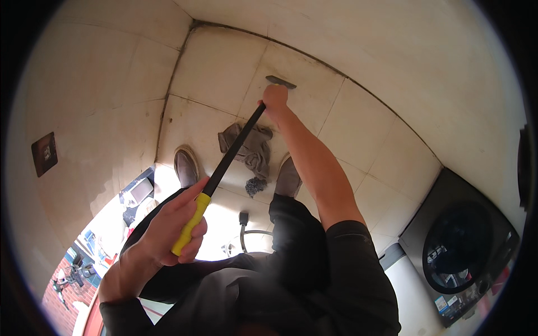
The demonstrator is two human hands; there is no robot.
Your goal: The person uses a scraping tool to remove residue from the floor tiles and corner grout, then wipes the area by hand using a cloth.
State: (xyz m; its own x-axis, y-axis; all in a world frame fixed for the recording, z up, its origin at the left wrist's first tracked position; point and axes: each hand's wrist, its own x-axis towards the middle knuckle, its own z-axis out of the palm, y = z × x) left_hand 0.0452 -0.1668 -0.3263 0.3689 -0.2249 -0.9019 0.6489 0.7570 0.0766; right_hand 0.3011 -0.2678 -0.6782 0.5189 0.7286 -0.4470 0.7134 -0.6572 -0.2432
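A long-handled scraper (235,145) with a black shaft and a yellow grip slants across the middle of the view. Its yellow grip lies in my left hand (178,229), near my lap. My right hand (275,100) is closed around the far end of the shaft, just behind the flat dark blade (281,81), which is over the pale floor tiles; whether it touches them I cannot tell. Beneath the shaft, between my shoes, a crumpled grey-brown cloth (255,147) lies on the floor. A grey wire-like scouring pad (255,186) rests at the cloth's near end.
Tiled walls meet the floor along dark, dirty joints (315,59). A dark front-loading washing machine (458,248) stands at the right, beside a white container (410,290). A black plug with a cable (243,218) lies near my legs. Bright clutter shows at the lower left.
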